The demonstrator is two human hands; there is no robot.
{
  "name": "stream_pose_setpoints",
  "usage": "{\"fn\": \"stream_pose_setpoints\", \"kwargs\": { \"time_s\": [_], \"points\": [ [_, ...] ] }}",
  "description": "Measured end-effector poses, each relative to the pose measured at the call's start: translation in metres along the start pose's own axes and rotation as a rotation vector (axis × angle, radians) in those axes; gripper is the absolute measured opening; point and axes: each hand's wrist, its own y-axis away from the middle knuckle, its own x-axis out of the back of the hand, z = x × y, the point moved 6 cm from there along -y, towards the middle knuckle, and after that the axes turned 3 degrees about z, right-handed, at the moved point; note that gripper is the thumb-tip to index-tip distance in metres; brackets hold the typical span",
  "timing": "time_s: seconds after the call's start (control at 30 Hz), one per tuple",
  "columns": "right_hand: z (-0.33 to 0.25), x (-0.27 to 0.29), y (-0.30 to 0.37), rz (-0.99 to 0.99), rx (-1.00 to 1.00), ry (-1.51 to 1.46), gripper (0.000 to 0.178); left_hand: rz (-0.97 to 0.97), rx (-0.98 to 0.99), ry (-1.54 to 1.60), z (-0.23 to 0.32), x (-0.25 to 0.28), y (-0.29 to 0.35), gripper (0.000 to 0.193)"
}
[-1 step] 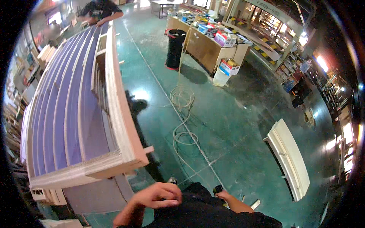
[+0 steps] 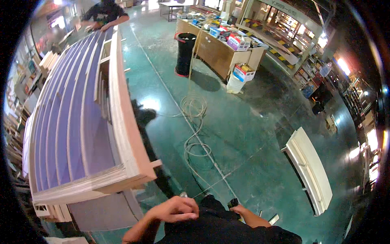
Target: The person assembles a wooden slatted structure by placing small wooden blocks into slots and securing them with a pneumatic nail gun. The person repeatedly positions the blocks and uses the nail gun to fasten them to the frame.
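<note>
My left hand (image 2: 179, 209) is in front of my black shirt, its fingers loosely curled, with nothing seen in them. Low at my right side, my right hand (image 2: 240, 210) is closed around a black object (image 2: 232, 203), mostly hidden, its kind unclear. Left of me is a long wooden frame (image 2: 125, 136) with pale slats over purple-blue sheeting (image 2: 99, 144). Its near corner is closest to my left hand but apart from it. At the frame's far end, another person (image 2: 105, 16) in a dark top has both hands near its edge.
A thin hose (image 2: 198, 143) lies looped on the green floor ahead. A white curved panel (image 2: 310, 173) rests on the floor at right. Beyond are a black bin (image 2: 186, 55), a white bucket (image 2: 235, 84) with a box on it, and a cluttered wooden workbench (image 2: 217, 53).
My left hand has shifted slightly right and stays curled. The wooden frame sits a little further left in view. My right hand keeps its grip on the black object.
</note>
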Motion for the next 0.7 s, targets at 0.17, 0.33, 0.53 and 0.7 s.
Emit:
{"fn": "stream_pose_setpoints", "kwargs": {
  "time_s": [0.17,0.33,0.53,0.7],
  "points": [
    [0.07,0.053,-0.147,-0.058,0.053,-0.243,0.048,0.184,0.484,-0.115,-0.162,-0.016,-0.114,0.03],
    [-0.042,0.134,-0.124,-0.072,0.091,-0.141,0.017,-0.094,0.505,-0.512,-0.287,0.008,-0.18,0.022],
    [-0.078,0.194,-0.154,0.01,0.137,-0.281,0.018,-0.18,0.408,-0.596,-0.344,0.086,-0.269,0.033],
    [-0.141,0.213,-0.191,0.271,-0.179,-0.048,0.038,-0.13,0.33,-0.515,-0.396,0.184,-0.311,0.04]
  ]
}}
